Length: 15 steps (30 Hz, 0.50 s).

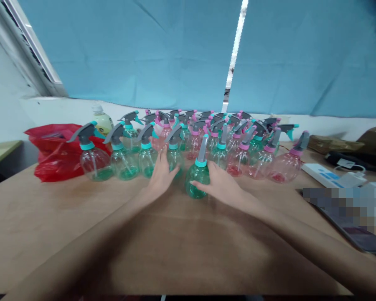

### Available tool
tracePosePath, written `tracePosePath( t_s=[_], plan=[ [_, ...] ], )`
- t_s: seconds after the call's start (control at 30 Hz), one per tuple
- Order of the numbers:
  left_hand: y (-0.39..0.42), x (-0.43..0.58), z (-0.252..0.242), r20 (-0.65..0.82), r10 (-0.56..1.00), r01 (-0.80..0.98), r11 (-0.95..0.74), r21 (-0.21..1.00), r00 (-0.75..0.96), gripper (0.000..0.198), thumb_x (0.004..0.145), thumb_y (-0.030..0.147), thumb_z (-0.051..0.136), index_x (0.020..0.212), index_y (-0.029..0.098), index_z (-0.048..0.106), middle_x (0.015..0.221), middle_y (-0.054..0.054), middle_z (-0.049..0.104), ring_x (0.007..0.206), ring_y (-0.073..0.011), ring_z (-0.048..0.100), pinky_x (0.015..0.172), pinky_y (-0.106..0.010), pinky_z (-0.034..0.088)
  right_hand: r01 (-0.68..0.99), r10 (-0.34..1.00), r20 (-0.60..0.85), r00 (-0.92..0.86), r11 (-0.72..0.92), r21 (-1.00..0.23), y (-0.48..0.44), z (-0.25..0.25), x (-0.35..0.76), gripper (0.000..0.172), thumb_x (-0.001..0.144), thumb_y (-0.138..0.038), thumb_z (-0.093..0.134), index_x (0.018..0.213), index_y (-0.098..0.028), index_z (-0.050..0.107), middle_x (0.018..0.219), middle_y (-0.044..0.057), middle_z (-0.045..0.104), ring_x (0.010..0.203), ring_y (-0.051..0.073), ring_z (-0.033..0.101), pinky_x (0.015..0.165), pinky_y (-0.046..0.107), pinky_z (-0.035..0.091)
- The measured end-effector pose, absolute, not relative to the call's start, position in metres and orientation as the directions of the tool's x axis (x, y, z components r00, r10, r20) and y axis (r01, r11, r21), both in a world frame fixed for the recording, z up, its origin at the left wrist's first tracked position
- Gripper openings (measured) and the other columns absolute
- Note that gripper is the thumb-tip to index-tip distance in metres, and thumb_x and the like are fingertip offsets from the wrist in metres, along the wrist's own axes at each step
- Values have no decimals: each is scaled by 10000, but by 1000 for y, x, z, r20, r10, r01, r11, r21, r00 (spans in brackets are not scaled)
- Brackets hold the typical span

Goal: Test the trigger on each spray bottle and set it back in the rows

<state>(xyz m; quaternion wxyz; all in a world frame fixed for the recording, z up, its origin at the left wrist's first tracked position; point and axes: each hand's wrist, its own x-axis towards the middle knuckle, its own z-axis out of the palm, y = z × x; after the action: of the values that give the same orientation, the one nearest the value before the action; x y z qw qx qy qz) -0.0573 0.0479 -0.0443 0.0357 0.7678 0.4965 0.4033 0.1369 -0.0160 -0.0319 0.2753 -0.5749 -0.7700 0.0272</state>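
Spray bottles with green or pink bodies stand crowded below a broad blue curtain, along the far side of a brown table. A red plastic bag lies beside the left end of the crowd; a white power strip lies near its right end. One green spray bottle is just in front of the row, near the middle of the table and roughly upright; whether its base touches the wood, I cannot tell. The right hand holds it, the fingers behind and the thumb across the front. The left hand has its fingers stretched along the side of a neighbouring green bottle, the thumb spread in front; whether it grips, I cannot tell. The step in hand looks to be positioning single bottles at the front row. The next move, I judge, calls for keeping the held one level by its round body, its small turquoise collar clear of the neighbouring triggers.
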Motion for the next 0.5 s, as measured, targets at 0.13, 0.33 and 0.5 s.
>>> tracePosePath(
  t_s=[0.13,0.33,0.5],
  plan=[
    [33,-64,-41,587,788,750,-500,433,186,667,852,329,553,1406,140,232,1448,-201,362,1357,-304,335,1092,-497,309,869,899,391,-199,346,-354,-16,-31,137,469,799,-528,551,1054,-136,510,970,157,624,935,340,622,729,464,506],
    [12,-76,-35,588,793,788,-460,410,157,662,862,389,536,1413,185,231,1409,-186,408,1306,-322,402,1044,-528,355,859,908,373,-192,339,-383,-17,-31,138,519,796,-542,543,1088,-118,482,1012,171,616,959,346,610,742,463,505],
    [6,-80,-32,554,821,804,-421,420,140,697,853,427,534,1421,177,220,1403,-183,403,1306,-334,396,1036,-530,365,866,907,385,-170,324,-381,-19,-31,139,498,789,-556,544,1046,-132,495,949,150,618,903,335,619,695,445,502]
  ],
)
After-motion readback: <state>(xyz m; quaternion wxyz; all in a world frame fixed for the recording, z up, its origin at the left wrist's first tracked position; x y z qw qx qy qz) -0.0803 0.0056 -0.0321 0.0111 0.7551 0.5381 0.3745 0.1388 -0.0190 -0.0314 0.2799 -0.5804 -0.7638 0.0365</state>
